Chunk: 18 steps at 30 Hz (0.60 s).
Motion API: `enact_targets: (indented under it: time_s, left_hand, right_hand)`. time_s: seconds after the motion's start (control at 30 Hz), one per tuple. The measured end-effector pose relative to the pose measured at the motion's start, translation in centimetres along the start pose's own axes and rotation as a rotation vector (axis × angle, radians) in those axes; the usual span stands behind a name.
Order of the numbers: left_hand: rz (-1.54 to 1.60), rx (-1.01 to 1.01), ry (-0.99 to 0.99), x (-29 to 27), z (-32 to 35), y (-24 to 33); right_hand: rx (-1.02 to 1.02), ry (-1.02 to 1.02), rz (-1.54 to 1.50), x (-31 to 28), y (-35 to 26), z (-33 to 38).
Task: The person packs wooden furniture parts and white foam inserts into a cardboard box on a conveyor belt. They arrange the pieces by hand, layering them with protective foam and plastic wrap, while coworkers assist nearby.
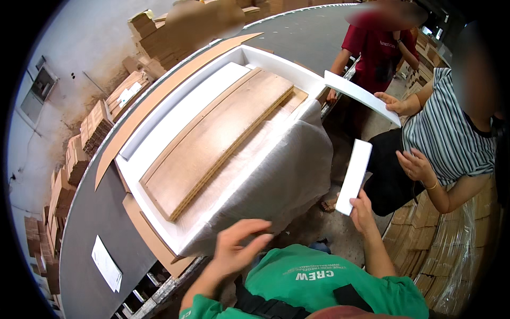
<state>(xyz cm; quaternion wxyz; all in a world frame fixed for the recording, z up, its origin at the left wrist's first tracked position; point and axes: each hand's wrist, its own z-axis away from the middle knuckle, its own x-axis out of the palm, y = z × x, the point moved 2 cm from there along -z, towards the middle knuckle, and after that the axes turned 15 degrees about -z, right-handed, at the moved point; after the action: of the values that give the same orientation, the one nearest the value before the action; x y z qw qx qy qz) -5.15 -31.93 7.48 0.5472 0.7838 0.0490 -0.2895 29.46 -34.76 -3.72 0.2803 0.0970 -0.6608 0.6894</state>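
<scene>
In my right hand (363, 212) is a short white foam strip (355, 175), gripped at its lower end and held upright beside the carton. My left hand (240, 245) hovers at the near edge of the carton, thumb and fingers apart with nothing between them. The open carton (126, 204) is lined with white foam (311, 80). Inside lies a long light-brown wooden panel (218, 138) with a curved edge. Thin white wrapping sheet (276, 181) drapes over the carton's near side.
At the right, a person in a striped shirt (446, 122) holds a longer white foam strip (361, 95). Another person in dark red (372, 48) stands beyond. The carton rests on a dark conveyor belt (85, 228) with a white paper sheet (106, 263). Cardboard stacks (95, 125) line the wall.
</scene>
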Motion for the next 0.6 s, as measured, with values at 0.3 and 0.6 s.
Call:
enact_targets:
  time_s: [0.3,0.6]
  left_hand:
    - [-0.758,0.085,-0.01,-10.2,-18.1,-6.1]
    - [-1.09,0.258,-0.435,6.9,-37.0,-9.0]
  right_hand:
    - [0.141,0.093,0.028,4.5,-1.5,-4.4]
    - [0.153,0.148,0.104,-1.4,0.7,-9.4]
